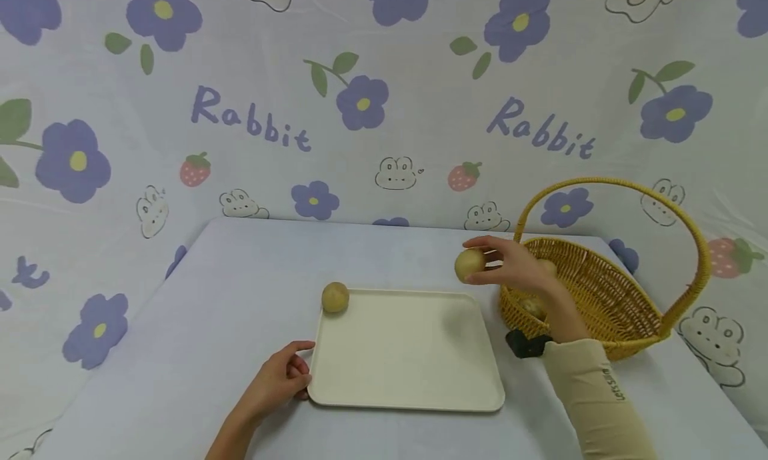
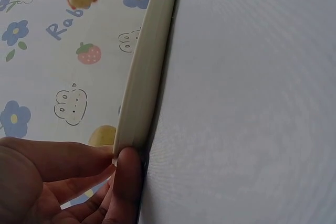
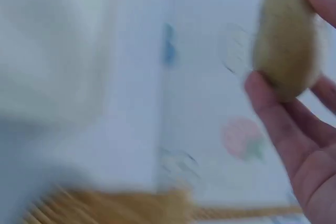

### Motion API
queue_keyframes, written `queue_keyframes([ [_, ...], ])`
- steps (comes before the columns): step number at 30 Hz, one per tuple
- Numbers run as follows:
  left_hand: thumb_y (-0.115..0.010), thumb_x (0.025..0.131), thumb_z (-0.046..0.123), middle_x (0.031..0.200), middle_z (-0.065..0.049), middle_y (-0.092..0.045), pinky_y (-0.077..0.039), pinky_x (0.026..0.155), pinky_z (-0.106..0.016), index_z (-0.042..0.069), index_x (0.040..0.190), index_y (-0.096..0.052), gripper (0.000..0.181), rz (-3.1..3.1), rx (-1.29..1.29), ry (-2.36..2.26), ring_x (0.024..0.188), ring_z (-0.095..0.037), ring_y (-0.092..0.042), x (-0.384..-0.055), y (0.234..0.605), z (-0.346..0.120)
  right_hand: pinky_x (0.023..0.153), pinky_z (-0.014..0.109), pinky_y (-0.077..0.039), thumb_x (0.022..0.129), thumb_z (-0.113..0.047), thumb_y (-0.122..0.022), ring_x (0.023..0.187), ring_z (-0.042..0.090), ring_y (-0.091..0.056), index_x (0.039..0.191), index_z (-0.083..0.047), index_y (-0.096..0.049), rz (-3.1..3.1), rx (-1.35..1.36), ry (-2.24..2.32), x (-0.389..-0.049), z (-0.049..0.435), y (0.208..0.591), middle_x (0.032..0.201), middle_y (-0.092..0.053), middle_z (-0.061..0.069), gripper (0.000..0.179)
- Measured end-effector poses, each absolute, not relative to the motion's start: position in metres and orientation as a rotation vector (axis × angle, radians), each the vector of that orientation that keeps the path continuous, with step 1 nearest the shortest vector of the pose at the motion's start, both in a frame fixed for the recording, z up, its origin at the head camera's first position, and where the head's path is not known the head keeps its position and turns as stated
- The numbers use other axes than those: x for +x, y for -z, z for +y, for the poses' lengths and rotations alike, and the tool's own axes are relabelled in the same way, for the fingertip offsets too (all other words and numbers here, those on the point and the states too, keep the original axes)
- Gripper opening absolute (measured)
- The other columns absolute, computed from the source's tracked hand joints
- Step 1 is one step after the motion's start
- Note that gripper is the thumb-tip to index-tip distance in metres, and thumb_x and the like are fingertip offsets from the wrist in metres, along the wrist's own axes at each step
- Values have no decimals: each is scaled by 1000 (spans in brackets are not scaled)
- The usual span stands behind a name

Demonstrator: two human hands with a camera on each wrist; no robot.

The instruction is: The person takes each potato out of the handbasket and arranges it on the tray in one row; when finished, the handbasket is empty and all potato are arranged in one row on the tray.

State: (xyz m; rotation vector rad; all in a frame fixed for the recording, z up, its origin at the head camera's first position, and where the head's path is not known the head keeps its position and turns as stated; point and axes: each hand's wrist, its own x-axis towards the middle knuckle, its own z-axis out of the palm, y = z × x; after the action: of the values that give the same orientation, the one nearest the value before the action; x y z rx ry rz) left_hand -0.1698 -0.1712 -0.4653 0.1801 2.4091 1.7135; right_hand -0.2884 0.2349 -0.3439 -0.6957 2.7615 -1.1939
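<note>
A yellowish potato (image 1: 470, 265) is held in the fingertips of my right hand (image 1: 519, 267), above the table just past the tray's far right corner. The right wrist view shows this potato (image 3: 286, 40) as oblong, gripped between thumb and fingers. My left hand (image 1: 276, 383) is at the near left side of the cream tray (image 1: 408, 353). Seen from the left wrist, its thumb and finger pinch the tray's rim (image 2: 139, 82). Another potato (image 1: 335, 298) lies at the tray's far left corner.
To the right stands a yellow wicker basket (image 1: 624, 280) with a tall arched handle (image 1: 678, 210). Potatoes (image 1: 533, 307) lie in its left part, partly hidden by my right arm. A small black object (image 1: 528, 344) shows beside the right sleeve. Patterned cloth hangs behind the white table (image 1: 210, 327).
</note>
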Motion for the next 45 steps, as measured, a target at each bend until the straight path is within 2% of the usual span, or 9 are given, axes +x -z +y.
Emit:
queue_keyframes([
  [8,-59,79,-10,83,-10,-50,-53,54,-27,-4,129,-45,53,2422,181,-1702,65,-17,-51,-170,462,-172,78,35,-53,70,-25,-81,103,29,-59,124,-3,-56,2742,-615,1273,-293,161,406,114,-61,13,63],
  [12,-59,79,-10,83,-11,-50,-54,54,-28,-5,129,-44,53,2402,194,-1717,65,-18,-51,-170,461,-172,79,37,-52,68,-20,-81,100,30,-58,122,1,-57,2740,-616,1243,-294,130,421,110,-61,14,62],
  [18,-59,79,-9,83,-11,-51,-54,54,-28,-6,130,-43,53,2380,210,-1732,65,-17,-51,-169,462,-173,80,35,-52,68,-15,-81,96,26,-57,122,3,-56,2711,-781,1189,-298,98,437,111,-59,13,62],
  [24,-59,79,-9,82,-10,-50,-53,54,-26,-5,129,-43,53,2387,215,-1716,64,-16,-51,-169,461,-174,80,35,-52,69,-12,-81,93,25,-57,126,3,-53,2650,-870,1210,-302,82,445,115,-57,15,65],
  [30,-59,79,-9,84,-10,-50,-54,55,-28,-5,129,-43,53,2365,208,-1740,65,-15,-52,-169,460,-174,85,37,-51,74,-12,-78,99,27,-58,131,0,-49,2609,-857,1248,-305,72,451,119,-57,14,65],
  [38,-59,78,-10,84,-10,-50,-54,54,-30,-6,129,-43,53,2375,195,-1740,66,-17,-52,-168,459,-171,86,37,-48,77,-13,-75,98,25,-52,135,2,-44,2658,-888,1177,-301,68,448,120,-55,16,68],
  [45,-59,78,-10,84,-11,-50,-54,54,-29,-5,129,-43,54,2378,164,-1720,65,-17,-52,-169,459,-170,88,40,-50,81,-15,-72,104,35,-55,135,1,-43,2643,-850,1205,-296,81,439,121,-52,22,64],
])
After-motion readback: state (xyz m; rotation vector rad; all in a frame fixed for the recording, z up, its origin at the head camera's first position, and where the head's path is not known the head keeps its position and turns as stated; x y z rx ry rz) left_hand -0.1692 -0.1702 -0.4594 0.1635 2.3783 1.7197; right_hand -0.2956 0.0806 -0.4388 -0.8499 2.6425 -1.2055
